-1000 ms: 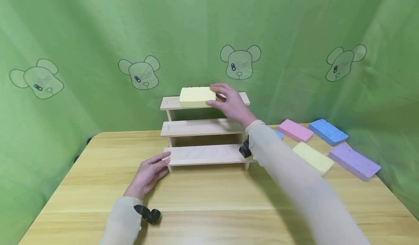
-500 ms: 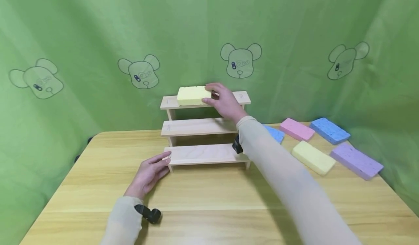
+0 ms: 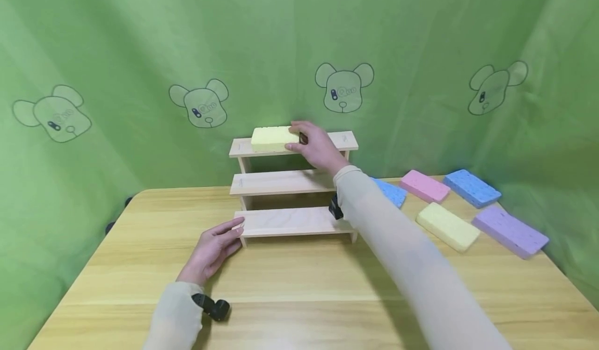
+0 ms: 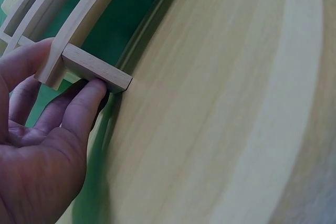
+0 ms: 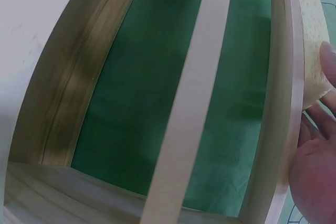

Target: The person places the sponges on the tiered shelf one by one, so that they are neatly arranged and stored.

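Note:
A three-tier wooden stand [image 3: 290,220] is on the table. On the left part of its top tier is a yellow sponge [image 3: 271,139], also showing at the right edge of the right wrist view [image 5: 314,45]. My right hand [image 3: 319,147] pinches the sponge's right end, thumb at the front and fingers behind. Lower down, my left hand [image 3: 212,248] holds the left end of the bottom tier. In the left wrist view, that hand [image 4: 50,135] has one finger up at the board and others against the side leg [image 4: 94,66].
Several sponges lie flat on the table to the right: blue [image 3: 392,192], pink [image 3: 424,186], another blue [image 3: 472,188], pale yellow [image 3: 447,227] and purple [image 3: 510,231]. A green curtain [image 3: 271,38] with bear-head prints hangs behind the wooden table [image 3: 290,298].
My right hand has moved the yellow sponge a short way left along the top tier, uncovering that tier's right end. The left hand has stayed at the bottom tier.

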The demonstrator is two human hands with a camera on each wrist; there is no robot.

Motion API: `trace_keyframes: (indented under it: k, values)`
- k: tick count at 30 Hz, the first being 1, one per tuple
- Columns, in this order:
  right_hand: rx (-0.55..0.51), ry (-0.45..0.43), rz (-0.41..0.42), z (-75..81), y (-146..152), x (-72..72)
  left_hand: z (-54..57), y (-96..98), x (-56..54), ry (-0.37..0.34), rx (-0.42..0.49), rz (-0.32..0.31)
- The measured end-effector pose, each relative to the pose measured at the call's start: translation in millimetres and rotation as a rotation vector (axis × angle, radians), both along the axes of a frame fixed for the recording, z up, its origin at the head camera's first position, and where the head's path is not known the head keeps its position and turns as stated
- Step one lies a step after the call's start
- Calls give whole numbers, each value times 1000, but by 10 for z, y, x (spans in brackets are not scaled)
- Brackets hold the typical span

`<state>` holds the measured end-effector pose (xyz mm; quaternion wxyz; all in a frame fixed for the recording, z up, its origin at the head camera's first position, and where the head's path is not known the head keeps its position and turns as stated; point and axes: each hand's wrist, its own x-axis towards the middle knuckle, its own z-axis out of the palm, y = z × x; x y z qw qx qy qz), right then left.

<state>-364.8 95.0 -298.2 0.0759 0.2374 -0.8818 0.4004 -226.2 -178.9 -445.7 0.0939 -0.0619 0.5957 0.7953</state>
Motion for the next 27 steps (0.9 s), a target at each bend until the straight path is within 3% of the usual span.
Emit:
trace_keyframes:
  k: [7,13,18,27]
  values:
    - [-23,-18,-6,-20,32,12,-24,4,3,4,16,7]
    - [-177,22,14,-72,205,62,-7,-14,-19,14,0,-11]
    - [-312,-17,48,-96,368,173,2,-20,-23,10,2,-14]
    - [-343,-52,57,-109,614,379,11,-19,-17,6,14,-16]
